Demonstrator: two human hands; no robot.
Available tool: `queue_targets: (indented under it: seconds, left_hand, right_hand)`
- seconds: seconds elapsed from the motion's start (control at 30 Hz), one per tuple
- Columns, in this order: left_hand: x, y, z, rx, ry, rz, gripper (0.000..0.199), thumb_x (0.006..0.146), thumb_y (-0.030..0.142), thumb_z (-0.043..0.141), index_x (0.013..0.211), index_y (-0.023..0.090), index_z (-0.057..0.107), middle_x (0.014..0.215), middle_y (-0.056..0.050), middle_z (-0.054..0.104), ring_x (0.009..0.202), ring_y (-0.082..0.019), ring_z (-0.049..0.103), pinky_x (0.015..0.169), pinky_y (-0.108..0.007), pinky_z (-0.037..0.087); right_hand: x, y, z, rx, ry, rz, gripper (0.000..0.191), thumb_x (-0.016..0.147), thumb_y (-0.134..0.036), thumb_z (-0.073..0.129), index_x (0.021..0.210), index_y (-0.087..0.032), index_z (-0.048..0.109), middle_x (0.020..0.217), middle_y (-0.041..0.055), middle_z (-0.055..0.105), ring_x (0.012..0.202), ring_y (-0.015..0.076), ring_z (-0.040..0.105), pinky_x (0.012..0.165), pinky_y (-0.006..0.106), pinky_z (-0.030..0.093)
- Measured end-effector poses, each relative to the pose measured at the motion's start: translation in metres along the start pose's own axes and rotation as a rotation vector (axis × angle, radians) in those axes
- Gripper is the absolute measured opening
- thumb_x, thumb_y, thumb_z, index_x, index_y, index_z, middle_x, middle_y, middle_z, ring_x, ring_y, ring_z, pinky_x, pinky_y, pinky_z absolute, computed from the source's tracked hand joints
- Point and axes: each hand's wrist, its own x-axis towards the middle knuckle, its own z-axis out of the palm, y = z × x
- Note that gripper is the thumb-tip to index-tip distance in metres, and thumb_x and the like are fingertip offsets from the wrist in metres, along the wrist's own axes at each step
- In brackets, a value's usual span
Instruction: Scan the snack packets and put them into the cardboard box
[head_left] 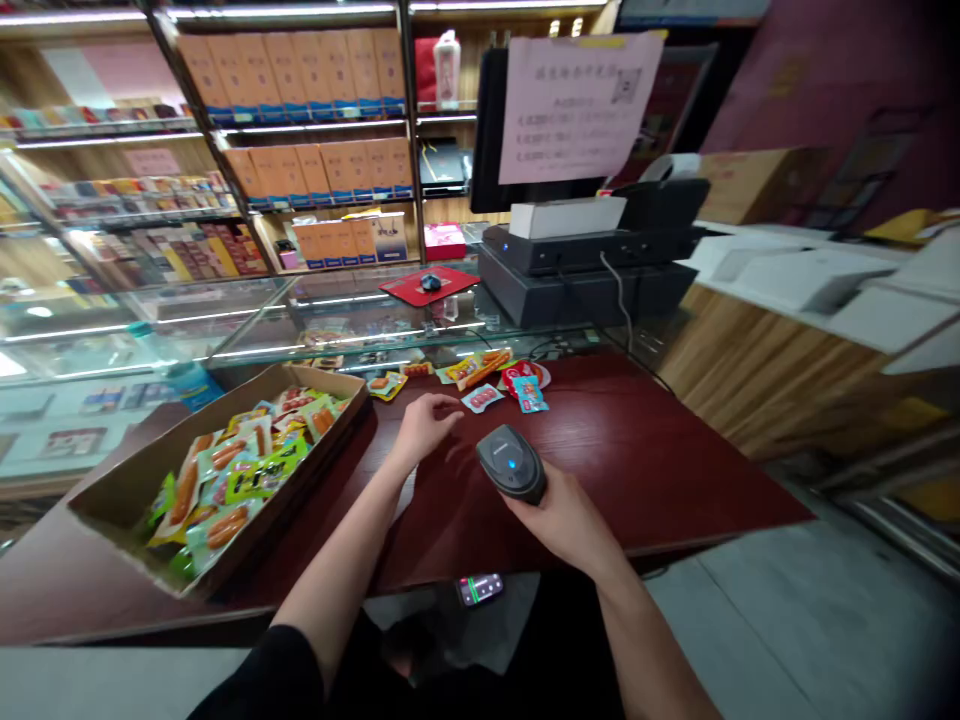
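My right hand is wrapped round the handle of a dark grey barcode scanner, whose blue light is lit. Over the dark red table, my left hand is empty, its fingers loosely bent with thumb and forefinger apart. Just beyond its fingertips lies a small white-and-blue snack packet. Several other snack packets lie along the table's back, among them a yellow packet, a long sausage packet, a red packet and a light blue packet. To the left stands a cardboard box with packaged sausages.
Behind the table are a glass counter, a red mouse pad with a mouse, and a black cash drawer below a monitor with a paper sign. A blue-capped bottle stands beyond the box.
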Motion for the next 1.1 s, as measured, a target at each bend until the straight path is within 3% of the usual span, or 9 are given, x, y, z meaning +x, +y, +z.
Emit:
queue_targets:
  seconds: [0.17,0.27,0.4,0.53,0.63,0.73,0.9,1.0,1.1]
  left_hand:
    - [0.038,-0.005,0.055,0.259,-0.125,0.216,0.056,0.070,0.036,0.077,0.122,0.020,0.064,0.123,-0.011,0.063,0.113,-0.027,0.056,0.100,-0.037,0.044]
    - [0.045,-0.011,0.069,0.365,-0.167,0.216,0.049,0.076,0.031,0.070,0.123,0.018,0.064,0.117,-0.012,0.065,0.109,-0.026,0.058,0.097,-0.037,0.045]
    - [0.043,-0.026,0.057,0.329,-0.141,0.146,0.035,0.081,0.020,0.059,0.114,0.018,0.070,0.103,-0.010,0.070,0.099,-0.024,0.062,0.090,-0.034,0.046]
    - [0.043,-0.044,0.018,-0.099,-0.102,-0.213,0.029,0.077,0.036,0.066,0.095,0.015,0.075,0.081,-0.008,0.073,0.070,-0.018,0.064,0.069,-0.030,0.051]
    - [0.043,-0.052,-0.014,-0.509,-0.018,-0.459,0.038,0.063,0.042,0.078,0.087,0.013,0.075,0.077,-0.006,0.072,0.065,-0.015,0.064,0.064,-0.027,0.052]
    - [0.038,-0.054,-0.039,-0.732,0.098,-0.539,0.043,0.052,0.041,0.086,0.081,0.012,0.072,0.079,-0.006,0.071,0.069,-0.015,0.065,0.068,-0.027,0.054]
    - [0.028,-0.056,-0.054,-0.840,0.251,-0.531,0.043,0.052,0.038,0.087,0.080,0.013,0.066,0.077,-0.003,0.068,0.069,-0.012,0.064,0.065,-0.025,0.055]
    - [0.025,-0.058,-0.054,-0.854,0.274,-0.540,0.043,0.053,0.037,0.087,0.080,0.014,0.063,0.074,0.000,0.066,0.067,-0.010,0.063,0.062,-0.024,0.054]
    - [0.024,-0.058,-0.055,-0.866,0.248,-0.539,0.042,0.054,0.035,0.087,0.079,0.013,0.061,0.073,0.000,0.065,0.066,-0.010,0.062,0.061,-0.023,0.054]
  right_hand:
    - [-0.001,0.022,-0.024,-0.061,0.072,0.061,0.028,0.075,-0.022,0.063,0.104,-0.021,0.066,0.099,0.0068,0.074,0.092,0.0242,0.070,0.078,0.031,0.052]
    - [0.010,0.027,-0.041,-0.157,0.084,0.055,0.026,0.074,-0.022,0.063,0.100,-0.021,0.065,0.093,0.0067,0.074,0.086,0.0243,0.070,0.071,0.029,0.050]
    - [0.050,0.019,-0.067,-0.263,0.037,-0.049,0.023,0.076,-0.025,0.064,0.098,-0.021,0.065,0.093,0.0063,0.074,0.086,0.0242,0.069,0.072,0.029,0.049]
    - [0.106,-0.001,-0.075,-0.276,-0.084,-0.137,0.026,0.074,-0.031,0.068,0.099,-0.021,0.068,0.092,0.0066,0.074,0.085,0.0248,0.070,0.069,0.029,0.050]
    - [0.145,-0.010,-0.059,-0.147,-0.276,-0.173,0.027,0.077,-0.037,0.067,0.099,-0.020,0.068,0.075,0.0044,0.073,0.066,0.0197,0.068,0.060,0.027,0.050]
    - [0.170,-0.007,-0.027,-0.054,-0.414,-0.096,0.028,0.080,-0.041,0.063,0.093,-0.016,0.068,0.056,0.0020,0.066,0.047,0.0162,0.061,0.049,0.026,0.047]
    - [0.172,0.011,0.030,0.015,-0.300,-0.231,0.035,0.073,-0.032,0.071,0.105,-0.018,0.068,0.098,0.0072,0.074,0.090,0.0247,0.069,0.081,0.034,0.053]
    - [0.160,0.012,0.049,0.087,-0.355,-0.285,0.035,0.074,-0.026,0.068,0.108,-0.017,0.067,0.104,0.0070,0.073,0.094,0.0238,0.068,0.083,0.034,0.052]
    - [0.150,0.008,0.054,0.095,-0.375,-0.315,0.032,0.073,-0.022,0.066,0.105,-0.018,0.067,0.100,0.0056,0.074,0.088,0.0223,0.069,0.079,0.031,0.052]
